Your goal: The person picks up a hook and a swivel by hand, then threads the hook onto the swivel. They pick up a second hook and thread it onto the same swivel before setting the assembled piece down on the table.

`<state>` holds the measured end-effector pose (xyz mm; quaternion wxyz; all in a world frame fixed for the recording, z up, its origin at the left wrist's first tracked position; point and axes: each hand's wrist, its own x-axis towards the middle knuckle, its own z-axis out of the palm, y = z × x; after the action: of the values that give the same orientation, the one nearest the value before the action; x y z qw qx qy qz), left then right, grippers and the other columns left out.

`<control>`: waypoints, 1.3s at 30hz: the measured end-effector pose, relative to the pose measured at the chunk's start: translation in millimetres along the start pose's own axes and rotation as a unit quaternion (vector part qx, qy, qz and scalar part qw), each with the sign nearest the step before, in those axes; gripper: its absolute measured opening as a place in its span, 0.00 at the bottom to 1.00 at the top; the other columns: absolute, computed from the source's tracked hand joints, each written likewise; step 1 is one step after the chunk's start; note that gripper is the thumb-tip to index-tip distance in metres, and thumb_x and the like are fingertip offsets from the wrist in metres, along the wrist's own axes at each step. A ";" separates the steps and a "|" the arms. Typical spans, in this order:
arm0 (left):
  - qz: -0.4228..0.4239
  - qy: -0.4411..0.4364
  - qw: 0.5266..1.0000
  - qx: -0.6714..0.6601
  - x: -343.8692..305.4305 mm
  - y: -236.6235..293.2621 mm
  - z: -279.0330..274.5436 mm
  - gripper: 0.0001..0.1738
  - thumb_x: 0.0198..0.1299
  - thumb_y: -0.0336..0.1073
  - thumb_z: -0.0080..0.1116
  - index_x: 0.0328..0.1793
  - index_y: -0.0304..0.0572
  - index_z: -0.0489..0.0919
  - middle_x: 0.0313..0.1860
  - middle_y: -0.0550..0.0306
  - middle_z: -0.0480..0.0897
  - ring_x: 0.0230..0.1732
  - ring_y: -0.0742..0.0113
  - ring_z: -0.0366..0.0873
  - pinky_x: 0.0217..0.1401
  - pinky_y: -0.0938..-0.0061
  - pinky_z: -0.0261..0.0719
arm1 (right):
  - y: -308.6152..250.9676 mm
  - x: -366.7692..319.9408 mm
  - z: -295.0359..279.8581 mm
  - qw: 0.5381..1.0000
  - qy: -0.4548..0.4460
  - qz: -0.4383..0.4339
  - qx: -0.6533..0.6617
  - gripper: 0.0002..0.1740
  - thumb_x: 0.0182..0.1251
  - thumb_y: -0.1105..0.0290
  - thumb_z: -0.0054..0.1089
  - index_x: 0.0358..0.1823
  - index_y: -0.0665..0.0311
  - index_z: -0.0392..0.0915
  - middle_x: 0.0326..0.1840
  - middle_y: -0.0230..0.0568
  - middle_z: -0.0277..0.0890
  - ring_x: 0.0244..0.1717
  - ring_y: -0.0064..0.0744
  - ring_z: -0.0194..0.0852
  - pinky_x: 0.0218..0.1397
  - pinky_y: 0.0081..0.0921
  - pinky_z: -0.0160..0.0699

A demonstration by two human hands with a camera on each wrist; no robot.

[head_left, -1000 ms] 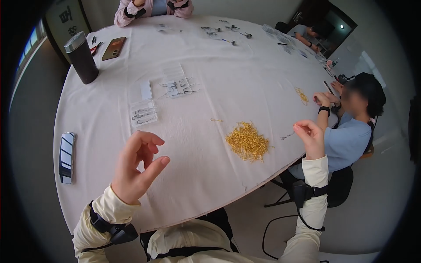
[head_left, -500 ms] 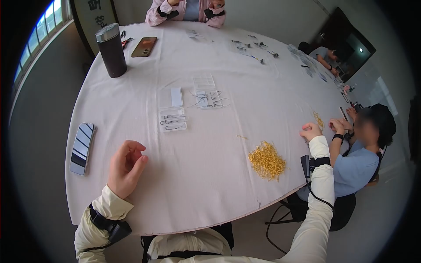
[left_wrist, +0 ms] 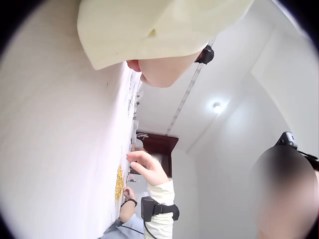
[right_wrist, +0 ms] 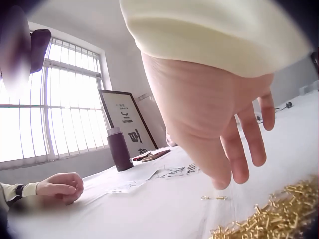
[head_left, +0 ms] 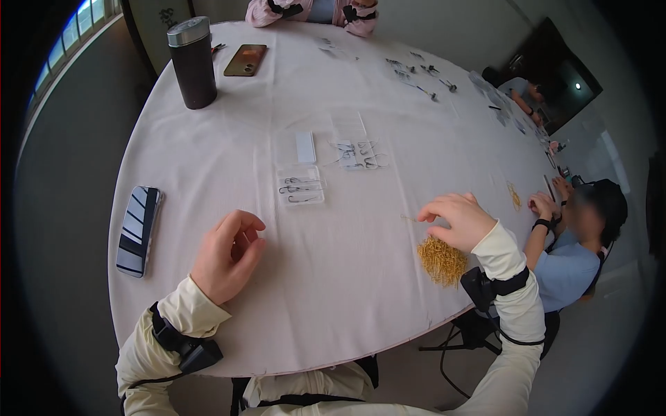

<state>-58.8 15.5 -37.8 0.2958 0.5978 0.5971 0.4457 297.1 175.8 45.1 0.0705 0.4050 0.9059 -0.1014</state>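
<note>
My left hand (head_left: 225, 260) rests on the white cloth with fingers loosely curled and nothing in them. My right hand (head_left: 461, 222) hovers over the heap of small gold metal pieces (head_left: 442, 262), which look like fishing swivels. Its fingers are relaxed and apart, holding nothing, in the right wrist view. Just below those fingertips a single gold swivel (right_wrist: 214, 198) lies by itself on the cloth, beside the heap. Farther in, a clear box of large dark fish hooks (head_left: 302, 199) stands open, next to another clear box (head_left: 348, 125) with more hooks around it.
A dark tumbler (head_left: 193, 66) and a brown phone (head_left: 245, 60) stand at the far left; another phone (head_left: 139, 232) lies near the left edge. A person in blue (head_left: 569, 256) sits close at the right, near a yellow bundle (head_left: 514, 197). Other people sit farther round the table.
My right hand has let go of a small dark metal piece at the right and come back left over the gold heap, its fingers spreading. The left hand stays loosely curled; the head view has shifted.
</note>
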 end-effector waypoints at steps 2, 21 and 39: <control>0.007 0.006 1.000 -0.004 -1.2 -1.5 1.0 0.09 0.60 0.24 0.57 0.47 0.35 0.76 0.30 0.60 0.75 0.23 0.75 0.68 0.27 0.79 0.68 | 0.2 5.6 5.2 1.000 -0.008 0.002 -0.015 0.11 0.63 0.66 0.63 0.46 0.56 0.82 0.42 0.32 0.82 0.50 0.37 0.78 0.59 0.37 0.61; 0.029 -0.164 0.982 -0.088 -10.6 28.2 36.3 0.09 0.66 0.30 0.60 0.47 0.31 0.80 0.34 0.50 0.86 0.31 0.61 0.83 0.36 0.72 0.81 | -141.3 34.3 27.9 0.932 0.170 -0.312 0.071 0.09 0.52 0.74 0.68 0.34 0.58 0.78 0.31 0.31 0.72 0.35 0.31 0.75 0.46 0.29 0.66; -0.064 -0.136 0.977 -0.152 -6.3 15.8 35.5 0.06 0.69 0.25 0.53 0.47 0.35 0.80 0.37 0.54 0.85 0.31 0.70 0.84 0.36 0.77 0.82 | 22.3 99.2 22.5 0.986 0.168 -0.004 -0.006 0.13 0.57 0.72 0.67 0.44 0.63 0.78 0.41 0.42 0.81 0.42 0.44 0.80 0.48 0.37 0.78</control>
<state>-19.5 13.9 -40.1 0.4900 0.5611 0.5135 0.4260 249.2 256.2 -0.4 -0.0803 0.4121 0.9072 -0.0271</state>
